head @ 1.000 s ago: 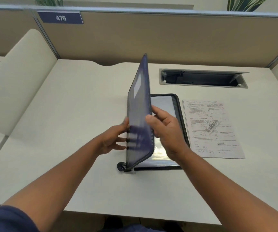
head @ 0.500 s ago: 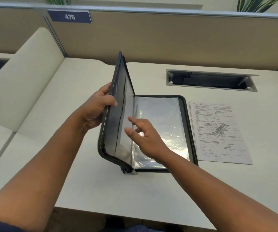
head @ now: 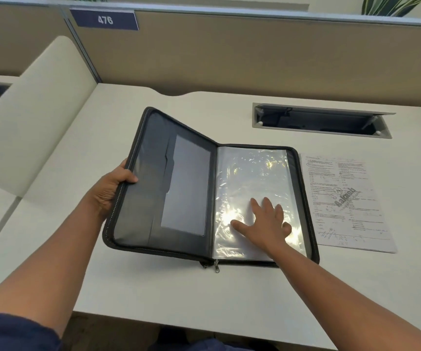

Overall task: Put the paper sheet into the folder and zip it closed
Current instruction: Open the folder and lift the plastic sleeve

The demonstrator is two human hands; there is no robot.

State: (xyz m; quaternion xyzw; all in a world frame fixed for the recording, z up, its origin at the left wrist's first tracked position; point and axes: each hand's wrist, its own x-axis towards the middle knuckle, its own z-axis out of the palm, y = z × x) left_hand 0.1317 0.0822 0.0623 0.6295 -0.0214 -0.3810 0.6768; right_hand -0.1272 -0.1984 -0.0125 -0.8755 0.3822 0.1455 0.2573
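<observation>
The left hand [head: 110, 191] grips the folder [head: 179, 198] cover's left edge, fingers clamped on it. The right hand [head: 267, 224] lies flat on the plastic sleeve [head: 250, 178], fingers spread apart. The paper sheet [head: 343, 201] lies just right.

A dark zip folder [head: 179, 188] is seen lying open on a pale desk [head: 153, 287]. Its left cover is held raised off the surface, gripped at the outer edge by the left hand [head: 110, 191], thumb over the zip edge. The right half lies flat, and the clear plastic sleeves [head: 250, 178] in it are pressed by the right hand [head: 265, 224], fingers spread and straight. Two zip pulls [head: 212, 266] are seen at the near end of the spine. A printed paper sheet [head: 343, 201] lies flat just beside the folder's right edge. A cable slot [head: 321, 121] is set into the desk behind, and a partition label [head: 105, 20] reads 476.
</observation>
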